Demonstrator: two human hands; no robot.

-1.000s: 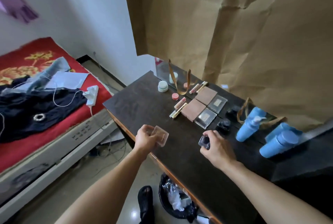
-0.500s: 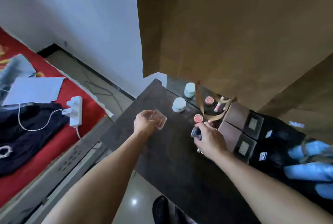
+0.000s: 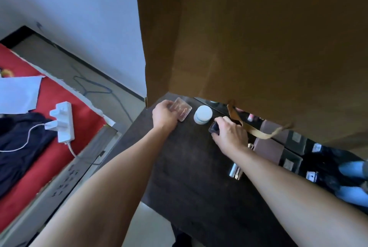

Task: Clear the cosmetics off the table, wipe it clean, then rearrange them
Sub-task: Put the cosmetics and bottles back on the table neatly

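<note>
— On the far left, what's off the table?
— One white power strip (image 3: 63,122) with one charger plugged in, lying on the red bedcover (image 3: 59,107).
— And on the dark wooden table (image 3: 189,167)?
— Left hand (image 3: 164,116) grips one clear flat square plastic case (image 3: 182,109) near the back left corner, its lower edge at the tabletop. Just right of it stands one round white jar (image 3: 203,115), untouched.
— The other hand?
— Right hand (image 3: 229,136) is closed around one small dark glass bottle (image 3: 214,128), beside the jar. Further right lie two brown flat palettes (image 3: 267,150) and blurred blue bottles (image 3: 352,169); I count two, unsure. One brown paper sheet (image 3: 258,37) hangs above
</note>
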